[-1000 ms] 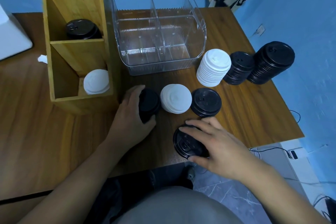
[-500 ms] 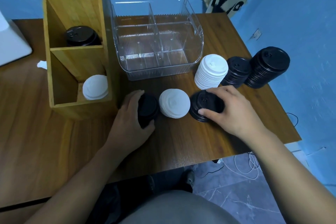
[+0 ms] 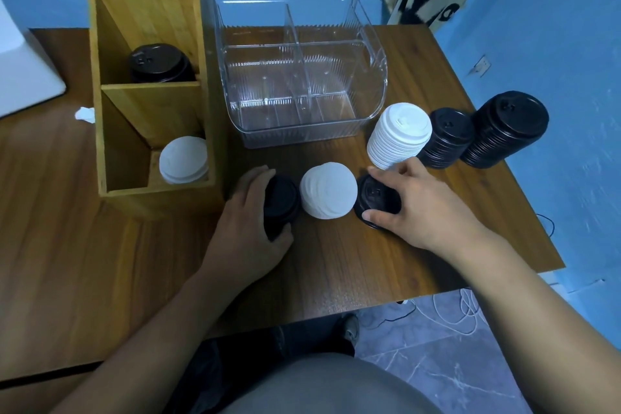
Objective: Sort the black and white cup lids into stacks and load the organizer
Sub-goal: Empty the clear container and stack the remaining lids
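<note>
My left hand grips a short stack of black lids on the wooden table. My right hand holds another short black lid stack, thumb at its near rim and fingers over its far side. Between them sits a low white lid stack. Behind stand a taller white stack and two black stacks. The wooden organizer at the left holds white lids in its front slot and black lids in the middle slot.
A clear plastic divided bin stands behind the lids, next to the organizer. A white appliance sits at the far left with a scrap of paper nearby. The table's right edge drops to a floor with cables.
My right hand carried a single black lid from the table's near edge up onto the right black stack and now holds that stack. My left hand stayed on its black stack.
</note>
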